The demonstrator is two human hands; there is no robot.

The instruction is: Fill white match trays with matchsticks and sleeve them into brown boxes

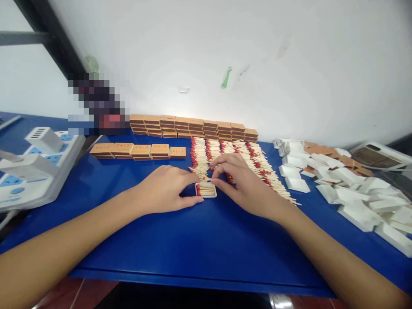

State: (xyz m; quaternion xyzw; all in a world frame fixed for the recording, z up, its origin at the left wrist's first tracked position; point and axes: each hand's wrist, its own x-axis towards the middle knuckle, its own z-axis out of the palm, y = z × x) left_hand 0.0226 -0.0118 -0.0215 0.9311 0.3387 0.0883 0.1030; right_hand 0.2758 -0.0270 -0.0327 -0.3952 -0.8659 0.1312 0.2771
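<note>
A small white matchbox tray with red-headed matches in it lies on the blue table in front of me. My left hand has its thumb and forefinger around the tray's left end. The fingertips of my right hand are pinched together at the tray's upper right corner. Whatever may be between them is too small to make out. Just behind the tray, rows of loose matches lie in long piles, partly covered by my right hand.
Stacked orange matchboxes line the wall, with a shorter row of matchboxes at front left. On the right lie heaped white trays, orange sleeves and a phone. A white power strip sits at the left.
</note>
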